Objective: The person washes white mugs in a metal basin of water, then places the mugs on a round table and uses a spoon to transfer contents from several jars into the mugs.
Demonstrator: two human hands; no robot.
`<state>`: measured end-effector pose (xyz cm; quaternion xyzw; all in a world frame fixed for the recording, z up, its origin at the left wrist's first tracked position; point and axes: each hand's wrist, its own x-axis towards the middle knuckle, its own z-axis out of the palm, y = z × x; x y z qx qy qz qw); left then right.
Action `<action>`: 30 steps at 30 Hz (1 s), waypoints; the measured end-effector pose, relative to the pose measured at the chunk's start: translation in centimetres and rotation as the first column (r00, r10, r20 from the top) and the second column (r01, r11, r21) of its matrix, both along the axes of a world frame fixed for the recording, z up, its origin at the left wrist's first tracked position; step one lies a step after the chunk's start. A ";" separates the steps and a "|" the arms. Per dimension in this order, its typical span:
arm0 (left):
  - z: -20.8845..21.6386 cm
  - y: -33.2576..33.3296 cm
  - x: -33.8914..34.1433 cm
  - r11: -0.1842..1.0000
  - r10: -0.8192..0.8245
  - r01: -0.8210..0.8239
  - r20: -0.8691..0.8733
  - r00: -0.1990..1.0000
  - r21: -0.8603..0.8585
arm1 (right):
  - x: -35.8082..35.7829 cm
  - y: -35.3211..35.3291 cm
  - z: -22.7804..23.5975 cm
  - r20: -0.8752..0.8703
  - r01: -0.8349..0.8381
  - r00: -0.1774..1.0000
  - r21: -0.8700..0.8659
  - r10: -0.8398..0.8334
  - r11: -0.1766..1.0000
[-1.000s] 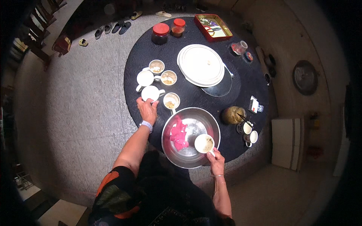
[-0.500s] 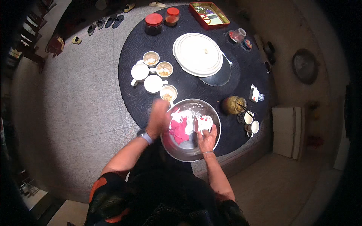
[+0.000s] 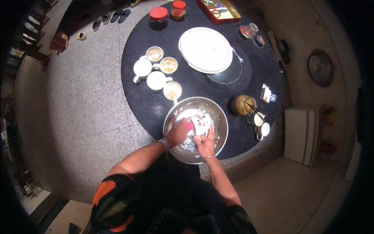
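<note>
In a steel basin point(image 3: 225, 134) holding water at the table's near edge, a white mug with red flowers point(image 3: 201, 122) is tilted on its side. My right hand point(image 3: 205, 146) grips the mug from the right, fingers around its outside. From the left, my left hand point(image 3: 178, 132) reaches to the mug's mouth, closed on a pink cloth point(image 3: 190, 126). Only a small bit of the cloth shows; the rest is hidden by the hand and mug.
Several white mugs point(image 3: 156, 81) stand left of the basin, some with brown bits inside. To the right are a jar with chopsticks point(image 3: 243, 105) and two mugs point(image 3: 262, 130). Farther back lie a large white lid point(image 3: 205, 48), red-lidded jars point(image 3: 158, 19) and a red tray point(image 3: 213, 17).
My left hand has moved from the basin's left rim into it and taken hold of the pink cloth, which lay spread inside. The mug has shifted slightly left, still in my right hand.
</note>
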<state>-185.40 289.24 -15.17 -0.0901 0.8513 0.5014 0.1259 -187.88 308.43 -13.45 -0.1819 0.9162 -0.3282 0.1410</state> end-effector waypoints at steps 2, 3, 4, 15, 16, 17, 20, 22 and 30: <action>0.0 0.9 1.0 0.971 0.079 -0.038 -0.165 0.983 0.237 | -0.1 -0.1 -0.2 0.095 0.079 0.994 -0.190 -0.061 0.979; -0.9 2.2 1.2 0.943 0.155 -0.087 -0.192 0.969 0.320 | 0.1 -0.5 0.0 0.157 0.133 0.983 -0.222 -0.099 0.966; 0.9 3.0 0.2 0.906 0.225 -0.121 -0.219 0.949 0.406 | -0.3 -0.4 0.1 0.237 0.173 0.965 -0.265 -0.109 0.949; 0.2 -0.2 -3.8 0.781 -0.620 0.490 -0.573 0.535 -0.387 | -2.9 1.0 1.9 0.802 0.691 0.568 -0.340 -0.188 0.638; 0.2 0.7 -3.4 0.833 -0.553 0.369 -0.614 0.562 -0.413 | -2.7 0.2 2.2 0.792 0.726 0.560 -0.326 -0.244 0.605; -0.3 3.2 -1.9 0.908 -0.387 0.174 -0.606 0.695 -0.380 | -2.8 -0.6 2.3 0.782 0.751 0.552 -0.315 -0.289 0.580; 0.8 8.2 -2.4 0.992 -0.075 0.063 0.110 0.991 0.107 | -2.9 1.1 0.2 0.715 0.657 0.655 -0.381 -0.244 0.650; 1.1 8.8 -2.1 0.996 0.023 -0.021 -0.028 0.999 0.083 | -3.7 1.1 0.5 0.717 0.666 0.642 -0.345 -0.272 0.662; -0.1 5.3 -1.8 0.949 -0.261 0.173 -0.354 0.898 -0.263 | -4.3 0.0 2.4 0.857 0.802 0.469 -0.312 -0.213 0.510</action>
